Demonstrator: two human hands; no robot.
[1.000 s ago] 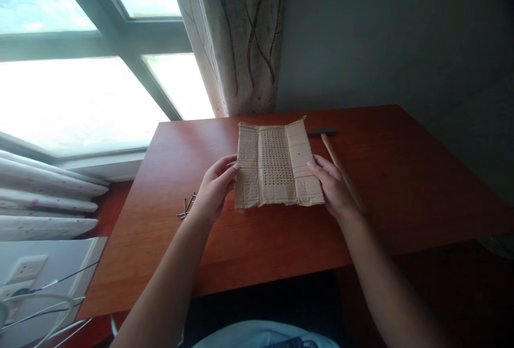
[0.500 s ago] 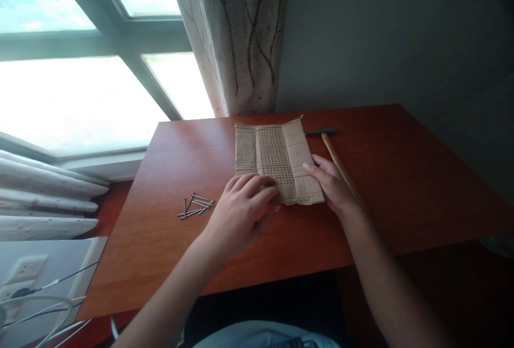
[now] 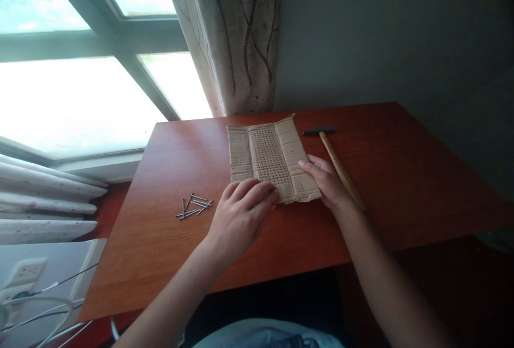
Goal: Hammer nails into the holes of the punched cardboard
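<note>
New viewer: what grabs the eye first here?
A cardboard sheet punched with a grid of holes lies on the table, the left hand on its near edge and the right hand on its right edge. A hammer lies just right of it; loose nails lie to its left.

The brown corrugated cardboard sheet [image 3: 269, 160] is showing a matt, rough paper face. The red-brown wooden table [image 3: 401, 176] is gleaming smooth and glossy. On the right, the pale wood-handled hammer [image 3: 341, 171] is carrying a dull dark metal head; on the left, thin grey metal nails [image 3: 195, 206] are glinting.
</note>
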